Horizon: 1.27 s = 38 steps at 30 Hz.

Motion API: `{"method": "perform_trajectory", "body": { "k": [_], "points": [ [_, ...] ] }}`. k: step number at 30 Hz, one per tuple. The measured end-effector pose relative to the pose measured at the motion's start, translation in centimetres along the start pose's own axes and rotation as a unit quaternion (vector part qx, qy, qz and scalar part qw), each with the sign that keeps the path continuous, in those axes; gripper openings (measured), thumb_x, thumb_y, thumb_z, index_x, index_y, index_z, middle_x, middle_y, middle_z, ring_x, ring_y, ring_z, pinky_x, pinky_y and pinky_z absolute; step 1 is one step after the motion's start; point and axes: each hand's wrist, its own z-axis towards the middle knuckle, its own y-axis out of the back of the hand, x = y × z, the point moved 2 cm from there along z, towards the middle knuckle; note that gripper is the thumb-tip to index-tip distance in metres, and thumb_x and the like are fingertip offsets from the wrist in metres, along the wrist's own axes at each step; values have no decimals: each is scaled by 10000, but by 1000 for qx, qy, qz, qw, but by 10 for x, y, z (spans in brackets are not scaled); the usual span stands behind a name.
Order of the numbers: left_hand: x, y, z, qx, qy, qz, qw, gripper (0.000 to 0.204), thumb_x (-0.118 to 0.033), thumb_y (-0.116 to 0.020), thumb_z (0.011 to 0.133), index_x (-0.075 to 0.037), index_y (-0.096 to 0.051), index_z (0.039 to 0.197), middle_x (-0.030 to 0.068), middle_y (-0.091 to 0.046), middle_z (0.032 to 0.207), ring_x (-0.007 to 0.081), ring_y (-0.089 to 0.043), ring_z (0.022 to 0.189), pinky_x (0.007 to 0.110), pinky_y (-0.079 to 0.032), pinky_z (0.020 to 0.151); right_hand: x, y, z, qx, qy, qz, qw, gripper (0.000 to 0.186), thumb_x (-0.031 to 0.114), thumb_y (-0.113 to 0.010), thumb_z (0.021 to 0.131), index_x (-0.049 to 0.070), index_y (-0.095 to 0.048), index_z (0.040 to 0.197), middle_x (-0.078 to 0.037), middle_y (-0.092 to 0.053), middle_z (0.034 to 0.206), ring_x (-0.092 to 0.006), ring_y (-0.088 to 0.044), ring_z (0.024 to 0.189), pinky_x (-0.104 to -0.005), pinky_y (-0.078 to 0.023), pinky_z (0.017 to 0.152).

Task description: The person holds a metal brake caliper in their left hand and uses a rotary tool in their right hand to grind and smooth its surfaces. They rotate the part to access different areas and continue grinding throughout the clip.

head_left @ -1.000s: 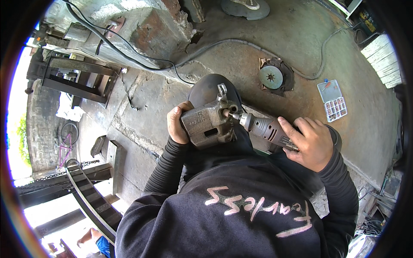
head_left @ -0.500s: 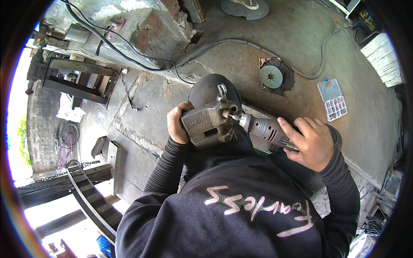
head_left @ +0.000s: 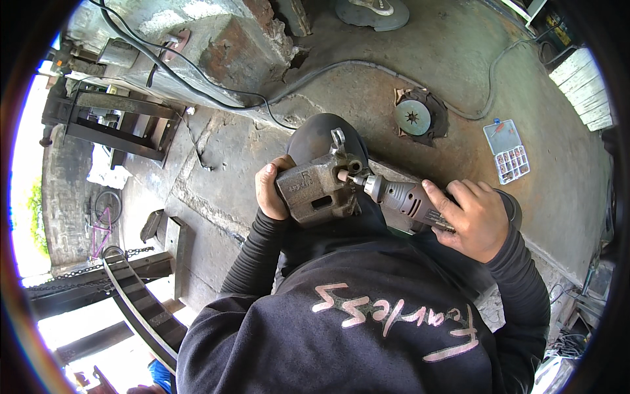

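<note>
A rusty brown brake caliper (head_left: pixel 316 190) rests against my raised knee, with a metal lug standing up at its far side. My left hand (head_left: pixel 272 189) is closed round its left end, thumb on top. In my right hand (head_left: pixel 476 220) is a grey-brown rotary tool (head_left: pixel 405 199), gripped by its body and pointed left. A small pinkish grinding bit (head_left: pixel 344 175) in its chuck meets the caliper's right side, at or in a bore there. How deep the bit sits, I cannot tell.
On the floor to the right lie a round metal disc (head_left: pixel 413 117) and an open parts case (head_left: pixel 511 153) with small compartments. A grey cable (head_left: pixel 367 64) runs across the floor. A concrete block (head_left: pixel 230 52) stands far left; a metal frame (head_left: pixel 121 125) and a curved ramp (head_left: pixel 141 299) are at left.
Almost nothing differs. The caliper and the rotary tool's tip have shifted very slightly; both hands keep their grips.
</note>
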Motion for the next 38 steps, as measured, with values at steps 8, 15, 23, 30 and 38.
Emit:
{"method": "perform_trajectory", "body": {
  "k": [8,15,23,30,38],
  "points": [
    [-2,0,-1,-1,4,10,1000,566,-408,-391,980,75,-526,717,101,-514,705,173,-470,663,309,-375,635,2,1,-1,-1,1,4,1000,894,260,-867,594,111,-551,1416,-79,-567,967,-236,-600,842,-370,-448,710],
    [-1,0,-1,-6,1,1,1000,564,-410,-388,980,74,-531,727,108,-528,713,178,-476,664,312,-382,643,5,1,-2,2,-4,10,1000,893,257,-863,587,114,-556,1412,-73,-567,951,-236,-600,848,-374,-451,714],
    [-4,-1,-1,-7,14,3,1000,550,-412,-391,987,64,-530,748,95,-525,727,175,-486,683,309,-398,665,8,3,-5,16,47,61,997,865,269,-862,572,151,-591,1385,-52,-565,909,-230,-604,825,-368,-455,705],
    [-3,-2,0,-13,9,-4,1000,549,-407,-402,982,71,-529,743,98,-523,720,174,-478,677,310,-387,658,-2,-4,-2,-25,-23,32,999,833,272,-847,610,139,-586,1389,-68,-568,918,-242,-602,829,-374,-456,702],
    [1,1,-1,-12,15,-21,1000,557,-409,-398,980,71,-534,733,104,-519,710,173,-473,676,311,-376,652,-2,-5,3,-22,-20,4,1000,821,282,-839,634,125,-577,1396,-76,-581,955,-247,-605,850,-380,-457,710]
  ]
}}
